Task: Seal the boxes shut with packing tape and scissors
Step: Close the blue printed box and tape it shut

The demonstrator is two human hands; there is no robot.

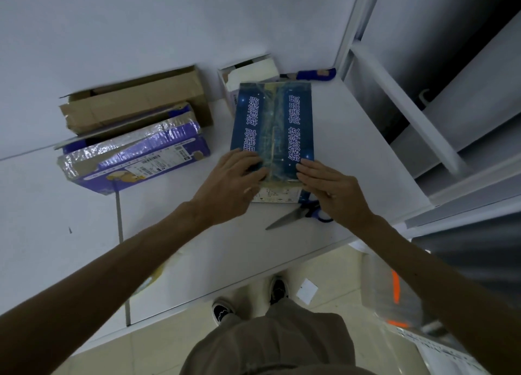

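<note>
Setting: indoor packing or stockroom workspace.
Evidence: plain white worktable [84, 205]; white metal shelving [394, 104] at its right edge; pale tiled floor [324, 262]; brown cardboard box [135, 104]; purple box [169, 143] bearing a printed shipping label [152, 160]; blue box [272, 121] taped along its seam; scissors [293, 215] lying on the tabletop.

Blue box [272, 123] lies flat, taped along its seam; scissors [287, 218] just beside it.

Four boxes are sitting out: a dark blue printed box [293, 115], purple box [158, 154], brown cardboard box [135, 104] and small white box [251, 73]; plus one pair of blue-handled scissors [293, 215].
</note>
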